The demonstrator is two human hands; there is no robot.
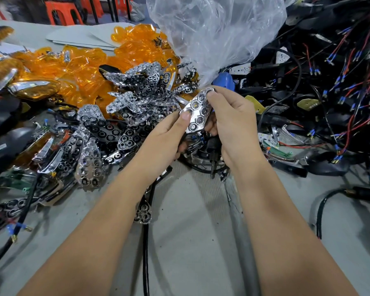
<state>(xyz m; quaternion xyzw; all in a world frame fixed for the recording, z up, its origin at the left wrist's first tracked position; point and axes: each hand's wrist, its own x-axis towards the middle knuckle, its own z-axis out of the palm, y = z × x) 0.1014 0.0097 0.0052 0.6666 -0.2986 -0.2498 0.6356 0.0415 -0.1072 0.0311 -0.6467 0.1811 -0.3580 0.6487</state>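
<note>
A chrome reflector plate (198,112) with hexagonal cells is held up above the table, between both hands. My left hand (167,139) pinches its lower left edge, thumb on the front face. My right hand (233,122) grips its upper right end, with the thumb pressed on the top cells. Under the plate, between the palms, sits a black housing with a black cable (213,152); which hand carries it I cannot tell.
A heap of chrome reflectors (124,116) lies at centre left, with orange lenses (77,67) behind it. A clear plastic bag (214,30) stands at the back. Black housings with red and blue wires (329,92) fill the right. Grey table surface (192,221) lies between my forearms.
</note>
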